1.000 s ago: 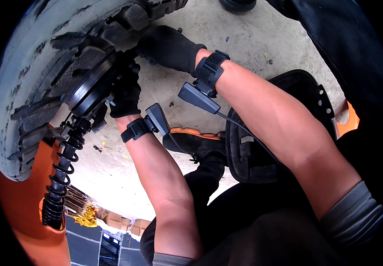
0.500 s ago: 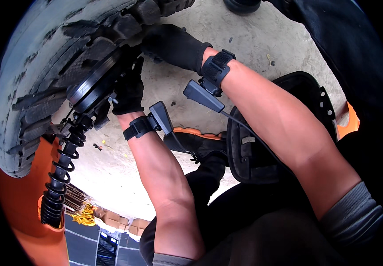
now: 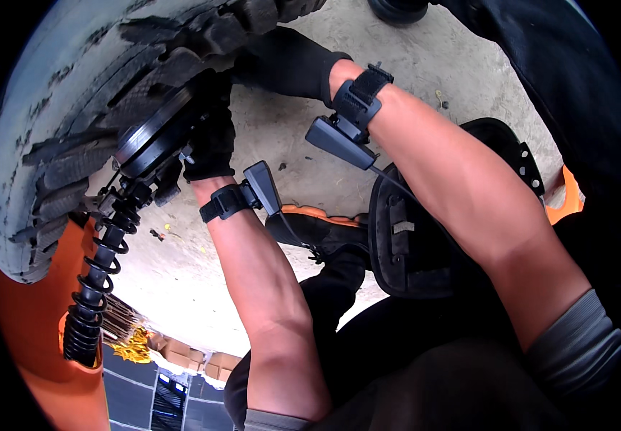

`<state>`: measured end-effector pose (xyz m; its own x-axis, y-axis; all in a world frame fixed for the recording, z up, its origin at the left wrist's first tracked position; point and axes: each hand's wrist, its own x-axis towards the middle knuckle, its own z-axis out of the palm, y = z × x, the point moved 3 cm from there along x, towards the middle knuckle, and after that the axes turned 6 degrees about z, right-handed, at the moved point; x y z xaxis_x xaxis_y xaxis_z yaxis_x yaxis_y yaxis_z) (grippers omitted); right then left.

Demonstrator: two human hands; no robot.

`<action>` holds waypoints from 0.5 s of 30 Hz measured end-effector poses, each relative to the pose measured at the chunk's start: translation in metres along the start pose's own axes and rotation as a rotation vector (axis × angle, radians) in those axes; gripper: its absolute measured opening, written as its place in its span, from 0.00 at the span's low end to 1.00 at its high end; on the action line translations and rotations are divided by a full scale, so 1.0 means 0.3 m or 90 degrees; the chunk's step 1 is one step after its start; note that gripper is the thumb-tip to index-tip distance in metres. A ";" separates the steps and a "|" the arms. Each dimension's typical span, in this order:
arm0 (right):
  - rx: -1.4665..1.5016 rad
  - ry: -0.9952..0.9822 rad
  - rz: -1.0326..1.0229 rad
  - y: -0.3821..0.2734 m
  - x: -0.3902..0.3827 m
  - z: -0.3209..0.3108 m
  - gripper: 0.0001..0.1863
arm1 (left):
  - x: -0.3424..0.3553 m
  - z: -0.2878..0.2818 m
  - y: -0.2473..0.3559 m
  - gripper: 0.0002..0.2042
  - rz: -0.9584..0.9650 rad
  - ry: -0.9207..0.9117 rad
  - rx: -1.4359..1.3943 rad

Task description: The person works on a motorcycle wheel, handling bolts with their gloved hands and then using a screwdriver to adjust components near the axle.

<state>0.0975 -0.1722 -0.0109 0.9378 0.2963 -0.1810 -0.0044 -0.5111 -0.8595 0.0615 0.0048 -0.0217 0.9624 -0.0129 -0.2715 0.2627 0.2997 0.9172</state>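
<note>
My left hand [image 3: 210, 147], in a black glove, is at the back of a dark round hub assembly [image 3: 149, 136], against or beside it; its fingers merge into the dark parts, so their grip is unclear. My right hand [image 3: 289, 65], also gloved, reaches up to the underside of the large knobbly tyre [image 3: 52, 122], above my left hand, with its fingertips hidden in shadow. Below the hub a coil-spring shock absorber [image 3: 102, 266] runs down to an orange body panel [image 3: 30, 316]. Both wrists carry straps with small dark devices.
A black padded object [image 3: 418, 266] lies under my right forearm on the concrete floor [image 3: 454, 57]. A boot [image 3: 310, 230] with orange trim is between my arms. A dark-trousered leg [image 3: 562, 93] is at upper right. Cardboard boxes [image 3: 181, 352] show at lower left.
My right hand and forearm have moved up and slightly to the right. My left hand has risen a little along the hub. The tyre shows slightly shifted in the view.
</note>
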 end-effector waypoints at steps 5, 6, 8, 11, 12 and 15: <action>0.016 -0.062 -0.016 -0.016 -0.004 -0.028 0.13 | -0.012 0.035 0.023 0.19 -0.015 0.005 0.063; 0.019 -0.069 -0.030 -0.013 0.001 -0.020 0.13 | -0.015 0.033 0.024 0.19 -0.016 -0.001 0.047; 0.025 -0.082 -0.052 0.009 0.015 -0.012 0.13 | -0.014 0.041 0.022 0.19 -0.025 0.003 -0.018; 0.066 -0.144 0.007 0.028 0.027 0.005 0.14 | -0.017 0.038 0.026 0.19 -0.009 0.049 -0.007; 0.055 -0.124 -0.021 0.026 0.024 0.002 0.13 | -0.028 0.031 0.026 0.19 0.014 0.069 0.101; 0.033 -0.076 -0.081 0.020 0.018 -0.001 0.12 | -0.043 0.002 0.012 0.19 -0.034 0.072 0.116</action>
<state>0.1026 -0.1738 -0.0169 0.8837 0.4520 -0.1218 0.0914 -0.4217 -0.9021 0.0502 0.0054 -0.0149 0.9354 0.0867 -0.3428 0.3312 0.1245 0.9353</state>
